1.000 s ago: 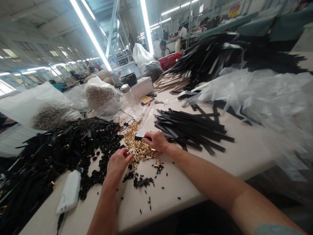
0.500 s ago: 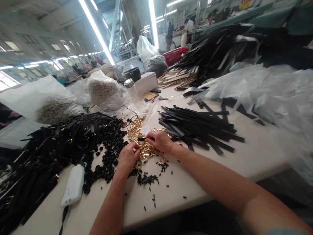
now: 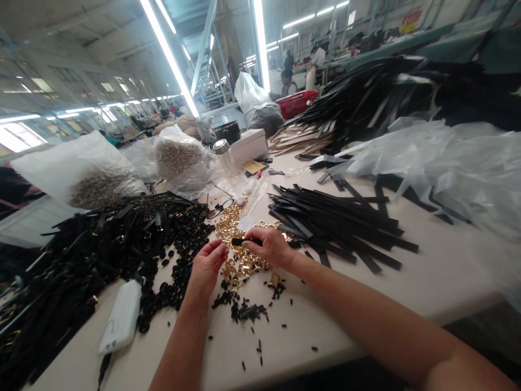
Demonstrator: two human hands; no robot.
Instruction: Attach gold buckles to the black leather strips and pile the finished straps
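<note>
My right hand [image 3: 271, 247] is closed around a black strap [image 3: 236, 242], whose short end points left toward my other hand. Between the thumb and fingertips of my left hand [image 3: 208, 266] is a small gold buckle [image 3: 226, 242], held up against the strap's end. Whether the strap passes through the buckle is too small to tell. Beneath both hands lies a heap of gold buckles [image 3: 244, 265]. Small black loops [image 3: 248, 310] are scattered on the near side of it.
Black straps [image 3: 334, 217] lie in a bundle at the right. On the left are black round pieces [image 3: 179, 271], a pile of buckled straps [image 3: 81, 260] and a white power bank [image 3: 121, 317]. A glass jar [image 3: 223, 155], eyeglasses [image 3: 222, 203] and plastic bags [image 3: 175, 157] stand farther back.
My left hand has come up from the buckle heap with a gold buckle in its fingertips. It now meets the strap end in my right hand. The whole view has shifted slightly.
</note>
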